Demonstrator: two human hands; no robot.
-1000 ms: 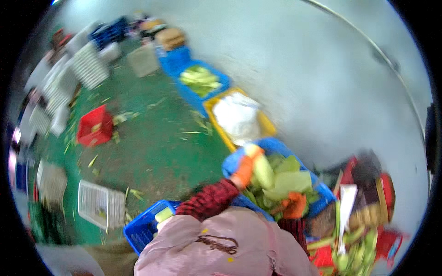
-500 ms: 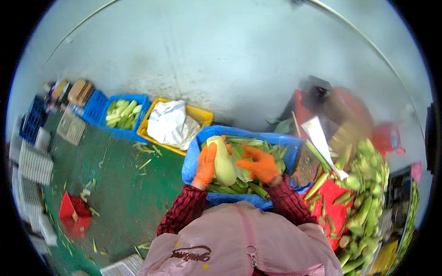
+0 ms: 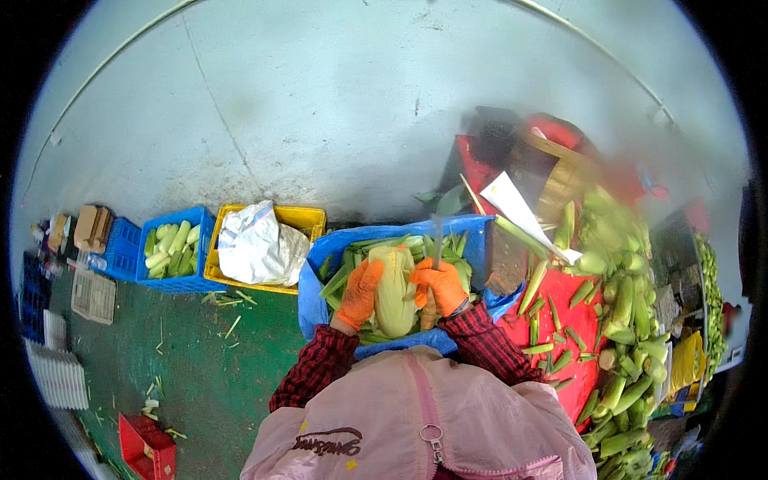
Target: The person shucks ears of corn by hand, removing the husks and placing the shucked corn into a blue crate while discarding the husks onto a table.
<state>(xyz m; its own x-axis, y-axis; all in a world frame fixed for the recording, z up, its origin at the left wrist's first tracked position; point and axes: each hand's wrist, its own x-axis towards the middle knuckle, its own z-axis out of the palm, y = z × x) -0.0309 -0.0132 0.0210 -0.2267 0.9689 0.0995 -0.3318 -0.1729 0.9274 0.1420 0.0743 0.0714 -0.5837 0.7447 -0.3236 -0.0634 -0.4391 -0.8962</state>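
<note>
An ear of corn [image 3: 394, 300] in pale green husk stands nearly upright in front of me, some yellow kernels showing at its top. My left hand [image 3: 359, 294], in an orange glove, is closed around its left side. In my right hand [image 3: 442, 286], also orange-gloved, is a knife [image 3: 438, 238], its blade pointing away from me and its wooden handle toward me. The right fingers are close against the corn's right side; whether they touch it I cannot tell. Beneath both hands is a blue-lined bin [image 3: 309, 292] holding stripped green husks.
A yellow crate [image 3: 214, 254] with a white sack [image 3: 260, 244] and a blue crate [image 3: 210, 244] of trimmed corn stand left. Unhusked corn [image 3: 628, 320] is heaped at right beside a red surface [image 3: 572, 308] strewn with husks. A red container [image 3: 148, 448] sits lower left.
My right hand has closed and its knife now shows plainly; before, the fingers were spread and blurred. The corn has turned more upright. The whole view has shifted slightly.
</note>
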